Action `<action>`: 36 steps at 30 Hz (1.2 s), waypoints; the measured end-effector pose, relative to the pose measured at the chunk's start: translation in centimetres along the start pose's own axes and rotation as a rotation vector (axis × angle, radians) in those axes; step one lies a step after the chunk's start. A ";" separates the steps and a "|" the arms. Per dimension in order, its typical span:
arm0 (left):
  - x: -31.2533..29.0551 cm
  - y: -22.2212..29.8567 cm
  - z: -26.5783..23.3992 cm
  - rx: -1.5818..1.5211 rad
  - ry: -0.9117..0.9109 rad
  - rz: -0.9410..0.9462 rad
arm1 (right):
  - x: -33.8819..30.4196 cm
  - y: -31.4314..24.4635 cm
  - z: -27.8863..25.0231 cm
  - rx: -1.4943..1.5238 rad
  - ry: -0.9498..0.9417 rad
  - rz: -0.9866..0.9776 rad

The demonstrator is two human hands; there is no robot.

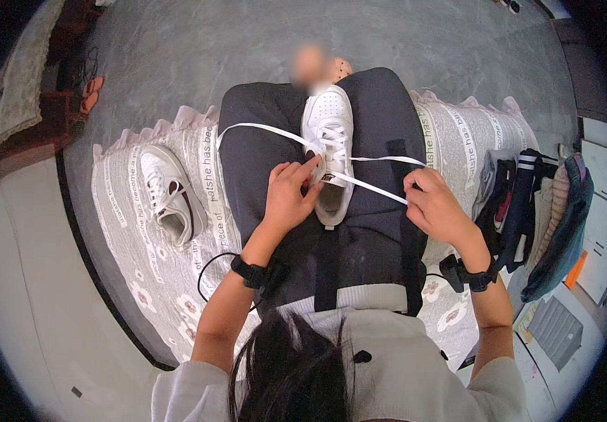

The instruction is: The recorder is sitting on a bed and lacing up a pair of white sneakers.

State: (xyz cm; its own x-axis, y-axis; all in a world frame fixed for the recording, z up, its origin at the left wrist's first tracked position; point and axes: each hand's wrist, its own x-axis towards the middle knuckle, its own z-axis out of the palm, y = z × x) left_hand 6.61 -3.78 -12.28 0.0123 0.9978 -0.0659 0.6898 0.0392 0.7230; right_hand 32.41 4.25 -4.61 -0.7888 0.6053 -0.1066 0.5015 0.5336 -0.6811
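A white sneaker (328,116) with a dark patch on its side rests on my lap, toe pointing away from me. My left hand (291,191) grips its left side by the ankle opening, fingers bent against the upper. To the right, my right hand (436,205) pinches a flat white shoelace (374,188) stretched taut from the top of the shoe. A second stretch of lace runs from the shoe's right side to just above that hand. On the left, a loose lace (265,128) curves over my dark trousers (261,105).
The matching white sneaker (166,193) lies on a patterned cloth (124,218) at the left. Folded clothes (528,204) stand in a row at the right. Orange footwear (91,95) sits at the far left on the grey floor (198,49). Thin black cables run near both wrists.
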 end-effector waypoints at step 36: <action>4.9 0.2 -2.9 0.205 -0.185 0.117 | 9.5 4.2 7.8 0.366 0.192 0.008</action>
State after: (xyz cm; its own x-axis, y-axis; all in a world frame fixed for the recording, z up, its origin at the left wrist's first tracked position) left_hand 4.75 1.26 -10.47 0.2193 0.9671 -0.1286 0.8077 -0.1061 0.5800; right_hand 24.21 7.64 -14.12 -0.6873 0.7263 0.0009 0.3204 0.3044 -0.8970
